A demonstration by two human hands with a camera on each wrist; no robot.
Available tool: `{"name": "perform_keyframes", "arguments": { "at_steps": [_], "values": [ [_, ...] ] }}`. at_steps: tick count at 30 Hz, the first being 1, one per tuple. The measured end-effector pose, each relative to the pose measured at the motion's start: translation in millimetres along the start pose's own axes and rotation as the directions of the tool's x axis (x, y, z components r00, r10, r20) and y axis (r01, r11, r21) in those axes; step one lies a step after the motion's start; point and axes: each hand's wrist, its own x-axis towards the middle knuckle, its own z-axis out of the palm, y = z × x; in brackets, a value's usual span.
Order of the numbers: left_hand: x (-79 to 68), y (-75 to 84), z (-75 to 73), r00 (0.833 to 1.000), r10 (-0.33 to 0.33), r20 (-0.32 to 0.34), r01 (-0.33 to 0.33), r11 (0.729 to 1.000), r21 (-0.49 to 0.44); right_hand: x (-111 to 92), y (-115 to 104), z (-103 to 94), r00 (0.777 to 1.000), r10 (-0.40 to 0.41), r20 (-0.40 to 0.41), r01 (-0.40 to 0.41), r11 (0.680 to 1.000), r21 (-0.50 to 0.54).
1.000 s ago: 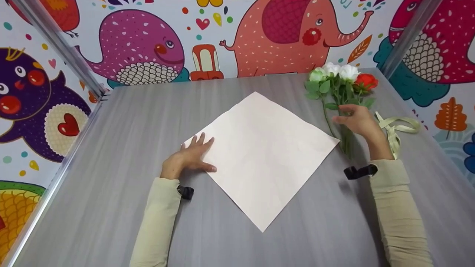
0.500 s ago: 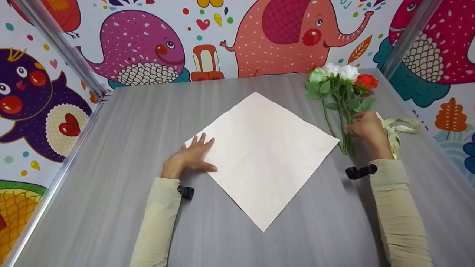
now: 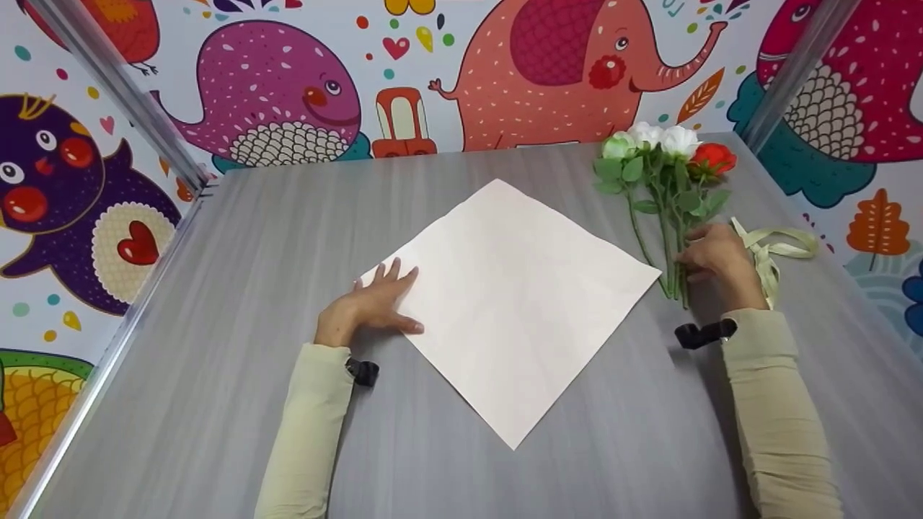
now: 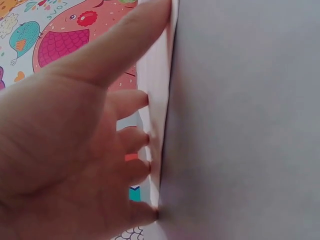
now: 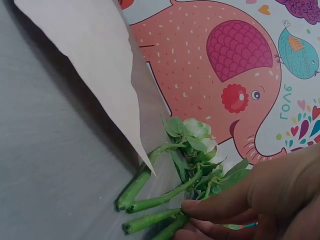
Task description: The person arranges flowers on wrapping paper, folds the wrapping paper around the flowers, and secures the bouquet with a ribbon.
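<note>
A pale pink square sheet of paper [image 3: 512, 310] lies on the table, one corner pointing toward me. My left hand [image 3: 368, 303] rests on its left corner with fingers spread; in the left wrist view the fingertips [image 4: 141, 139] press along the sheet. To the right lie several flowers: a red one [image 3: 714, 158], two white ones [image 3: 679, 142] and a greenish-white one [image 3: 618, 145], with leafy green stems [image 3: 669, 267] toward me. My right hand [image 3: 721, 259] is at the stems' right side. In the right wrist view its thumb and fingers pinch a green stem [image 5: 172, 227].
A pale green ribbon [image 3: 786, 246] lies right of my right hand, partly behind it. The paper's right corner reaches the stems. A wall with cartoon animals [image 3: 548, 79] stands behind the grey table [image 3: 252, 238], with metal posts [image 3: 119, 94] at its corners.
My right hand has moved from above the stems down to their lower right side, and its fingers have closed in on a stem. My left hand stays on the paper.
</note>
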Motion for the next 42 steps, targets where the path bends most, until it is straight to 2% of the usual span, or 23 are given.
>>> {"name": "perform_keyframes", "arguments": {
  "at_steps": [5, 17, 28, 36, 42],
  "values": [
    [0.0, 0.1, -0.2, 1.0, -0.001, 0.007, 0.001, 1.0, 0.001, -1, -1, -2.0, 0.999, 0.024, -0.022, -0.023, 0.998, 0.058],
    [0.9, -1.6, -1.3, 1.0, -0.002, 0.001, 0.002, 1.0, 0.007, -7, -11, -7.1, 0.996, 0.044, -0.074, -0.035, 0.992, 0.118],
    [1.1, -1.0, -0.1, 1.0, -0.002, 0.001, 0.002, 1.0, 0.018, -13, -24, -4.0, 0.998, -0.018, -0.052, 0.028, 0.979, 0.204],
    [1.6, 0.2, -1.0, 1.0, -0.007, 0.0, 0.007, 1.0, 0.026, -15, -38, 11.6, 0.991, -0.127, -0.052, 0.135, 0.967, 0.216],
    [0.5, 0.8, -0.4, 1.0, -0.008, 0.0, 0.008, 1.0, 0.027, -14, -50, 23.2, 0.983, -0.182, -0.019, 0.18, 0.944, 0.275]
  ]
}}
